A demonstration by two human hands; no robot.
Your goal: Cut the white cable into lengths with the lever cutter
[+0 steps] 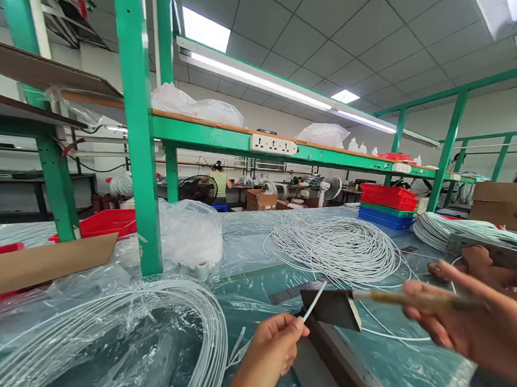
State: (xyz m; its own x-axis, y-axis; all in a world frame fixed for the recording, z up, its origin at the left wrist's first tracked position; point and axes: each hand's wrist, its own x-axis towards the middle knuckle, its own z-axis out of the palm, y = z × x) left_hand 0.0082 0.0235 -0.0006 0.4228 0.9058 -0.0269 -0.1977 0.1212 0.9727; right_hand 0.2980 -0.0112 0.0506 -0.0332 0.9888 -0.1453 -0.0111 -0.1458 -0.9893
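Observation:
My left hand (275,343) is closed in a pinch on a short white wire end (314,302) that points up and to the right. My right hand (465,323) is closed round the wooden handle of a flat metal blade tool (332,308), whose dark blade sits right beside the wire tip. Under the blade a dark metal bar (340,362) lies on the plastic-covered bench. A coil of white wire (101,330) under clear film lies near my left hand.
A large loose coil of white wire (338,245) lies mid-bench. Another person's hands (473,265) rest at the right by a further coil (449,228). Green frame posts (142,151), red trays (108,222), stacked coloured crates (387,206), cardboard (39,262) and a distant worker (219,182) surround.

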